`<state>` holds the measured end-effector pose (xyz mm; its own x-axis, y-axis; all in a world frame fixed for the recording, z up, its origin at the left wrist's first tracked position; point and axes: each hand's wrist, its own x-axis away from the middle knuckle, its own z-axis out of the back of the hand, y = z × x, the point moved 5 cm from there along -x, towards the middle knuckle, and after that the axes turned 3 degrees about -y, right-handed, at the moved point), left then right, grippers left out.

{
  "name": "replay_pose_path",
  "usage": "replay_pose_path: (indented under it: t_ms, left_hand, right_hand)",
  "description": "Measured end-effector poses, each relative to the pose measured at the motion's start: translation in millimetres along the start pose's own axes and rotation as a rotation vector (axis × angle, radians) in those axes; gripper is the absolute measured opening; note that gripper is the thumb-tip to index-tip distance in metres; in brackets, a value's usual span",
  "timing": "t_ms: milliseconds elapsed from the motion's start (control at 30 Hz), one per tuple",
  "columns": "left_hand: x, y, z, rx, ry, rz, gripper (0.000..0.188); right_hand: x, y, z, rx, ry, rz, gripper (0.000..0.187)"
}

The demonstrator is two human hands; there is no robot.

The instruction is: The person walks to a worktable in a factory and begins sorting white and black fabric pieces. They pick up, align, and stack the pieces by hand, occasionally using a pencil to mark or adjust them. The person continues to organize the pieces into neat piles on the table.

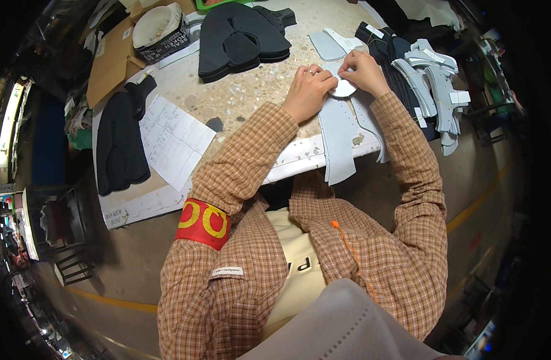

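Observation:
A light grey, U-shaped cut piece (338, 138), which looks like a shoe upper part, lies at the table's near edge with its two legs hanging over it. My left hand (309, 93), a ring on one finger, is closed on the left side of its curved top. Opposite, my right hand (364, 72) pinches the piece's upper right with thumb and fingertips. The fingers hide part of the curve between them. Just beyond my hands lie more flat grey pieces (327, 47). Bundled grey pieces (442, 96) are stacked right of my right hand.
Black shaped pieces (257, 57) are stacked at the table's back, and more black pieces (120, 144) lie at its left. A handwritten paper sheet (173, 141) rests beside them. A round tub (160, 30) and an opened cardboard box (112, 66) stand back left.

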<state>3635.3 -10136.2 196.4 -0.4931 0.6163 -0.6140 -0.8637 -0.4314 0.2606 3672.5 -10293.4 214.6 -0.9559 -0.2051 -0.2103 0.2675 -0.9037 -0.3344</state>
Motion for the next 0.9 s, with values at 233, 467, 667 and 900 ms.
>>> replay_pose_path:
  t_ms: [233, 467, 667, 900]
  left_hand:
    - [0.7, -3.4, -0.1, 0.035, 0.001, 0.053, 0.021]
    - [0.6, -3.5, 11.0, -0.014, 0.124, 0.135, 0.047]
    - [2.1, -10.4, 6.8, 0.021, 0.077, 0.149, 0.042]
    - [4.4, -19.4, -0.1, 0.03, 0.043, 0.158, 0.012]
  right_hand:
    - [-7.0, 11.7, 11.4, 0.021, 0.215, -0.028, 0.013]
    - [-47.2, 50.4, 37.4, 0.106, 0.147, -0.352, 0.022]
    - [-81.7, 55.7, 5.5, 0.451, 0.015, -0.522, 0.026]
    - [-89.4, 64.1, -3.7, 0.505, -0.046, -0.575, 0.026]
